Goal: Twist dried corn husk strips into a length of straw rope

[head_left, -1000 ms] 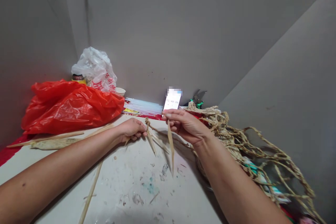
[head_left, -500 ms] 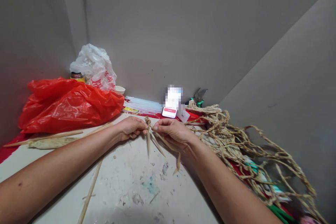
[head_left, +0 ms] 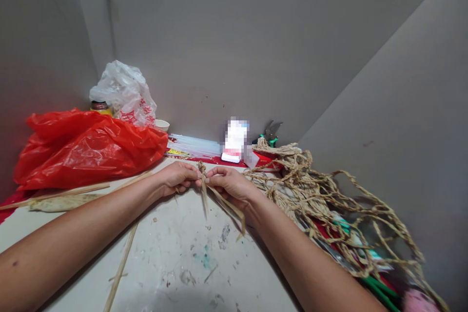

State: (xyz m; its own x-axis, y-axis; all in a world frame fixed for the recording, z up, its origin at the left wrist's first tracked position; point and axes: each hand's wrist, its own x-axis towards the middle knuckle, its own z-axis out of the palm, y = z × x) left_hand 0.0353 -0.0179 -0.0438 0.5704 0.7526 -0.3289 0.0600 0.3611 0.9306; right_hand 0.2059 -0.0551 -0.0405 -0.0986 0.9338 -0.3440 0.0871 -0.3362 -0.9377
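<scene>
Between my hands, above the pale tabletop, is a small braid of dry, straw-coloured plant strips, knotted at its top with loose ends hanging below. My left hand pinches it from the left, fingers closed just under the knot. From the other side my right hand pinches strips with thumb and forefinger; a long folded strip trails beneath that hand. The fingertips of both hands nearly meet. A long thin dry stalk lies on the table below my left forearm.
A red plastic bag and a white plastic bag sit at the left. Clear sticks, a lit phone and green-handled pruners stand along the back. A heap of braided cord covers the right side.
The view has shifted slightly, so everything sits a little further left. Both hands keep their pinch at the braid, and the loose ends beneath hang closer together.
</scene>
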